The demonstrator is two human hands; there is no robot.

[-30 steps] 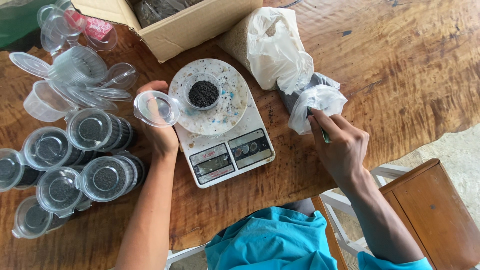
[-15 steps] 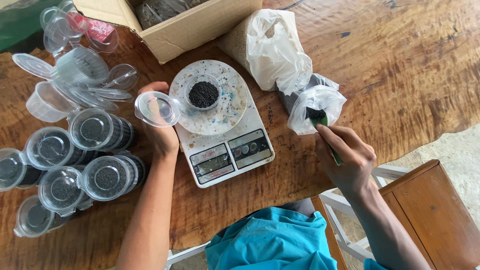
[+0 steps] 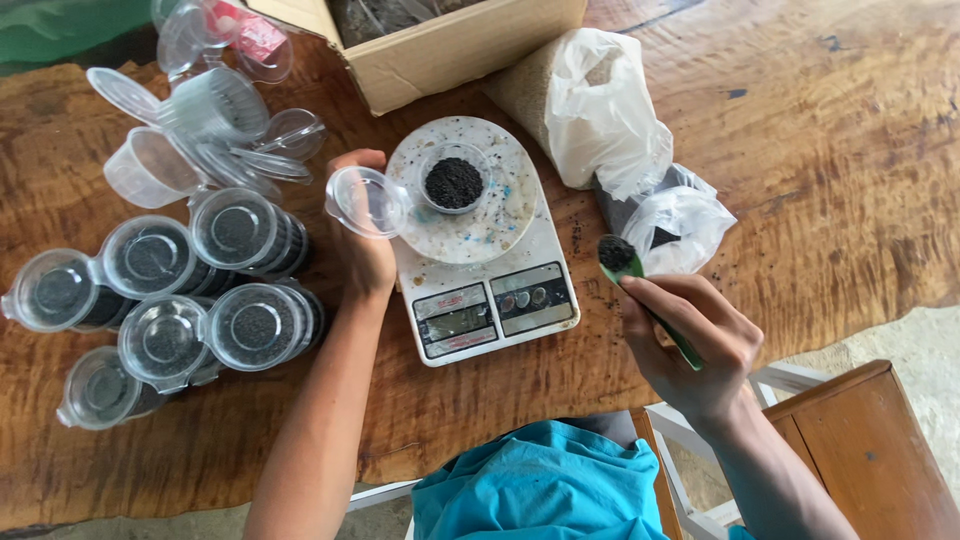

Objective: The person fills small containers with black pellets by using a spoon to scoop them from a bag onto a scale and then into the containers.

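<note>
Nearest the body, the right hand (image 3: pixel 700 340) is closed around the handle of a green spoon (image 3: pixel 640 290), whose bowl carries a heap of dark granules and hangs in the air just beside the open plastic bag (image 3: pixel 680 225). Further out, the left hand (image 3: pixel 362 250) pinches a clear hinged lid (image 3: pixel 365 200) at the edge of the kitchen scale (image 3: pixel 480 250), on whose round plate sits a small clear cup (image 3: pixel 453 180) partly filled with the same dark granules. The heaped spoon looks easy to tip, and granules could scatter onto the wooden table (image 3: pixel 800 120). Filled, lidded cups (image 3: pixel 240 230) lie stacked to the left, with a cardboard box (image 3: pixel 450 50) farthest away
</note>
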